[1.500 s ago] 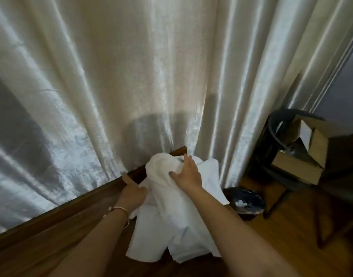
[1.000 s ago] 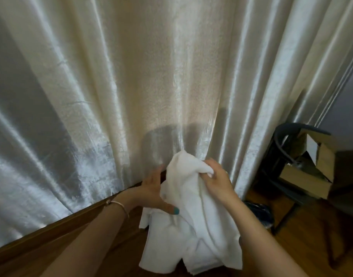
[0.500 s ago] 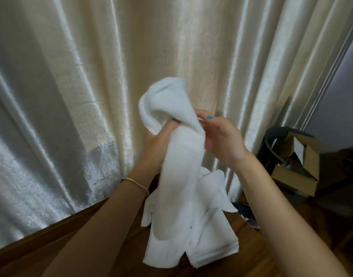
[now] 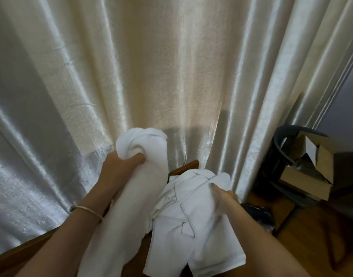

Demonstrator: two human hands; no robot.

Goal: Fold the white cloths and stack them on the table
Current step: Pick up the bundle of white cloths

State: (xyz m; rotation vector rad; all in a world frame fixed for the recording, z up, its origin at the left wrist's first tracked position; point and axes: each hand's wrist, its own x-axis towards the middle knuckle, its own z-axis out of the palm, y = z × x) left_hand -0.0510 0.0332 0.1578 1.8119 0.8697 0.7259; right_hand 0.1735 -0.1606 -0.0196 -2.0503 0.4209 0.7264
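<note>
One bunched white terry cloth (image 4: 139, 188), hanging as a long rope, top end gripped in left hand (image 4: 119, 168), which is closed round it. Long axis runs near-vertical, top toward the curtain, tail dropping past the left forearm toward the bottom edge of view. Just right of it, a heap of rumpled white cloths (image 4: 193, 222) sits on the dark brown wooden table (image 4: 183, 168), at its far corner. Right hand (image 4: 221, 196) rests on the heap's upper right; fingers pressed into the fabric, whether clamped on a fold cannot be told. Hands apart, left higher and nearer the hanging cloth.

Judgement: spreading it calls for the right hand to cross left to it.

Around: pleated cream satin curtain (image 4: 171, 66) close behind both hands. Right, well apart: dark chair (image 4: 279, 148) holding open cardboard boxes (image 4: 311, 166). Little bare tabletop shows for laying flat; the heap takes the corner.
</note>
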